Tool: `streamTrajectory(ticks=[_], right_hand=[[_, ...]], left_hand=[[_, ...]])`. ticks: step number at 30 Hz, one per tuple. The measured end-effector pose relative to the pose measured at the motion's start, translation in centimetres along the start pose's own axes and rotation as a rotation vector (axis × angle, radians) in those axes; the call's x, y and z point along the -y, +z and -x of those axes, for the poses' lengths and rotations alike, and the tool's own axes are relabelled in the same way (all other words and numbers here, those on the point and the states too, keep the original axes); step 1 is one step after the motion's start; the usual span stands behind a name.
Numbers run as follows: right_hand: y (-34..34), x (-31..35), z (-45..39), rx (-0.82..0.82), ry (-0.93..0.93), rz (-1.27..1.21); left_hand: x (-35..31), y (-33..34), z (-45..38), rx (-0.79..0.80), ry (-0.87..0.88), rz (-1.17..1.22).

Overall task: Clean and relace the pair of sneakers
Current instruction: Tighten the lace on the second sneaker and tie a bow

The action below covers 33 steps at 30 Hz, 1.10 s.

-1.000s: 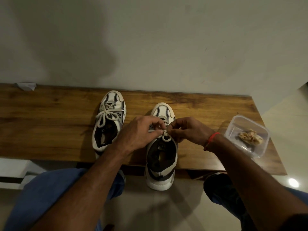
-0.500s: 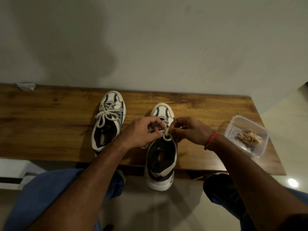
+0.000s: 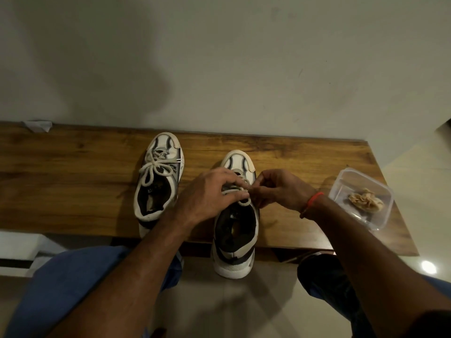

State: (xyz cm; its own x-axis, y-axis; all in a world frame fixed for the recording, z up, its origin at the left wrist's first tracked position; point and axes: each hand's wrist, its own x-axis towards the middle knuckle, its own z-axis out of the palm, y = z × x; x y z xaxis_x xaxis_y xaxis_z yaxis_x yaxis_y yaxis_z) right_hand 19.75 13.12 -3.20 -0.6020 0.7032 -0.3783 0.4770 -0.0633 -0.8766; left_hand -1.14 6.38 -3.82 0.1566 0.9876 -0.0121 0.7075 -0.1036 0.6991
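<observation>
Head view: the left hand [image 3: 210, 193] lies over the middle of the white, grey and black right-hand sneaker [image 3: 235, 215], hiding most of its laced part and tongue. The forefinger and thumb of that hand pinch the off-white lace [image 3: 244, 202] at the top of the shoe's opening, where 1 small loop shows. The right hand [image 3: 275, 189], with a red thread band [image 3: 313, 200] at the wrist, has its fingers curled in and pinches the same lace from the other side; how the strands cross between the 2 hands is too small to make out. This sneaker's long axis runs from the near edge of the brown wooden worktop [image 3: 73, 181] toward the wall, toe pointing at the wall, heel hanging over the near edge.

The matching left-hand sneaker [image 3: 158, 176] lies just beside it, apart from it, parallel, toe near the far edge, its lace tied in a bow [image 3: 155, 168].

Near the right end of the worktop sits a clear plastic rectangular tub [image 3: 341, 191] with a crumpled tan cloth [image 3: 366, 203] inside. At the far left corner a small pale scrap [image 3: 37, 125] is partly cut off. Blue-clad knees [image 3: 85, 289] fill the bottom of the view.
</observation>
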Motion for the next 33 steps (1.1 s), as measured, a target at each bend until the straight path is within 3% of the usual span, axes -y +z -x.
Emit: streamTrajectory(ticks=[6, 20, 26, 33], right_hand=[[-0.4, -0.1, 0.1, -0.024, 0.052, -0.090], [-0.6, -0.7, -0.4, -0.101, 0.157, -0.088], [-0.8, -0.2, -0.1, -0.037, 0.036, -0.035], [0.4, 0.3, 0.0, 0.034, -0.113, 0.028]], left_hand=[[0.2, 0.1, 0.0, -0.067, -0.040, -0.019], [0.0, -0.5, -0.2, -0.044, -0.047, 0.005], [0.4, -0.8, -0.1, -0.069, -0.118, 0.161], [0.3, -0.6, -0.2, 0.010, -0.046, 0.025]])
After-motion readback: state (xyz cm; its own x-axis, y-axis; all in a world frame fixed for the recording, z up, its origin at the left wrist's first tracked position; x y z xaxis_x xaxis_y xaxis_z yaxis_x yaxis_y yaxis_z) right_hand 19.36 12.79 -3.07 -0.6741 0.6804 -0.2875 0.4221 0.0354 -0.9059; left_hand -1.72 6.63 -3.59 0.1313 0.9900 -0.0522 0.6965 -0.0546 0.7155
